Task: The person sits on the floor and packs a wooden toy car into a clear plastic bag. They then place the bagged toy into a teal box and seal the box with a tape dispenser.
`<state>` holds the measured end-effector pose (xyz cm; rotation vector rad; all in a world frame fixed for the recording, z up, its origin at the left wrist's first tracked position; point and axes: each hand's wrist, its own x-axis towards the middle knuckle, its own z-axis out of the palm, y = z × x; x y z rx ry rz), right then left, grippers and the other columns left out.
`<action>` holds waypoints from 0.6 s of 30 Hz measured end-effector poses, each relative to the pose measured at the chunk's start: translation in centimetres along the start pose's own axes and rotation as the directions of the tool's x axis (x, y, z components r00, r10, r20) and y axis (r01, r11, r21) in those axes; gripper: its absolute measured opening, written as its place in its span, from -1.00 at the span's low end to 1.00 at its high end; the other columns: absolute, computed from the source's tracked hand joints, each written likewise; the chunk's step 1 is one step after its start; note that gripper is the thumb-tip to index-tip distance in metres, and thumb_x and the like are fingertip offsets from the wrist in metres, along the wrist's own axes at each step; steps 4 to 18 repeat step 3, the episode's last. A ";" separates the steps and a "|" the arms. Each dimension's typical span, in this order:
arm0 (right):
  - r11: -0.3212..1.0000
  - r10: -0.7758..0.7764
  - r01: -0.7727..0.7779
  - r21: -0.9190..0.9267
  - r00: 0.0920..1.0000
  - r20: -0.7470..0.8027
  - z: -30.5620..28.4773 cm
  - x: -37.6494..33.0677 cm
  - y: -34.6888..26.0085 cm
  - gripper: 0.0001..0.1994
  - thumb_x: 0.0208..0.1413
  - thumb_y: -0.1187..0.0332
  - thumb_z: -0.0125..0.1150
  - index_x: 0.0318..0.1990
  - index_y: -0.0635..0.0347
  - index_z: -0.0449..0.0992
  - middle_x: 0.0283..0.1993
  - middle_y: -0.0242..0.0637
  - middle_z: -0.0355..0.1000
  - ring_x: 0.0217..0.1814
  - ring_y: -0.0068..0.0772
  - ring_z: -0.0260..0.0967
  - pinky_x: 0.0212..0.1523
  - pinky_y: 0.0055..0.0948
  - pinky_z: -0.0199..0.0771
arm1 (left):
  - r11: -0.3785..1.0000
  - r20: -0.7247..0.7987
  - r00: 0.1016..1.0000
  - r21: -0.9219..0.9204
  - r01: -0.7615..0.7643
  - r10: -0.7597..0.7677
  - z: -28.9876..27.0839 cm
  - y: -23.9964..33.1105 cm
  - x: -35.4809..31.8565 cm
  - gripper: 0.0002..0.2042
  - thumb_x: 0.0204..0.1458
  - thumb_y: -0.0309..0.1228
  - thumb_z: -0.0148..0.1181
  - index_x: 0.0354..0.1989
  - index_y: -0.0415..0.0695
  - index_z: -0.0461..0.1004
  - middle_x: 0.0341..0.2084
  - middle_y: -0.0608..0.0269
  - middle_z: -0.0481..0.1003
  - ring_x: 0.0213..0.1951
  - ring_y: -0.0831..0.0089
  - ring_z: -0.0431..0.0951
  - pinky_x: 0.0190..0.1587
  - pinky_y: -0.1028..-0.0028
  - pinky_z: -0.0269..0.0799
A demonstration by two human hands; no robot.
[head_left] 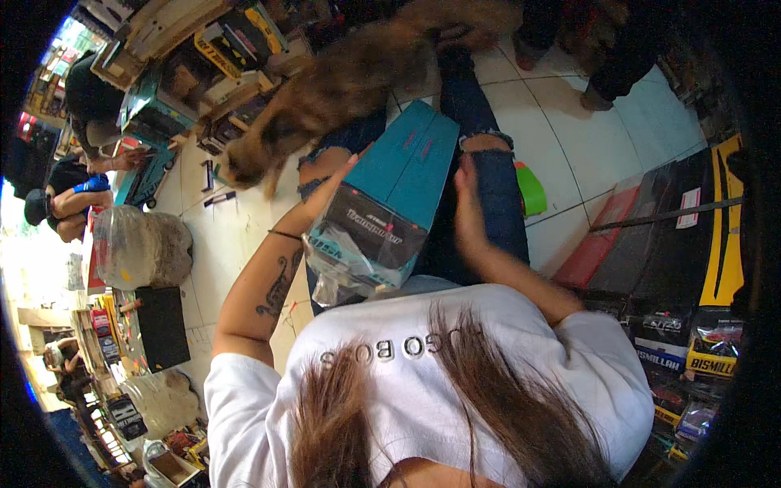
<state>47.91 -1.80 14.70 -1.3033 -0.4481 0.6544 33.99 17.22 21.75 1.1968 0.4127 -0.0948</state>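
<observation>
Step in hand: a teal boxed power tool was being held across the lap of a seated person – judged to be a steadying or lifting stage, the box not yet opened.
Box position: it was propped on the knees of ripped blue jeans, long axis running from 7 o'clock to 1 o'clock, its dark printed end panel turned toward the body and partly covered by clear plastic wrap.
Left hand: it was laid flat against the box's left side at about 10 o'clock of the end panel, fingers stretched out straight, nothing gripped – only pressed.
Right hand: it was set along the box's right edge at 3 o'clock, fingers extended upward; whether any curled under the box could not be told.
Surroundings: a brown long-haired dog was standing at 11 o'clock just beyond the box, a green object on the tiled floor at 2 o'clock.
Next move, as judged: a firmer two-sided hold would be called for before the box is turned, since the loose wrap could slip.
</observation>
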 end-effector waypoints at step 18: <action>0.592 0.328 -0.467 0.657 0.884 0.333 3.4 -3.3 -2.5 -0.18 0.12 -0.29 -0.14 0.42 -0.07 -0.15 0.47 -0.28 -0.21 0.51 -0.14 -0.33 0.44 -0.16 -0.34 | 0.981 -0.080 0.991 0.175 -0.087 0.102 1.1 -1.0 -1.0 -0.20 0.09 0.23 -0.14 0.40 0.04 -0.13 0.35 0.17 -0.01 0.35 0.27 0.00 0.36 0.37 -0.17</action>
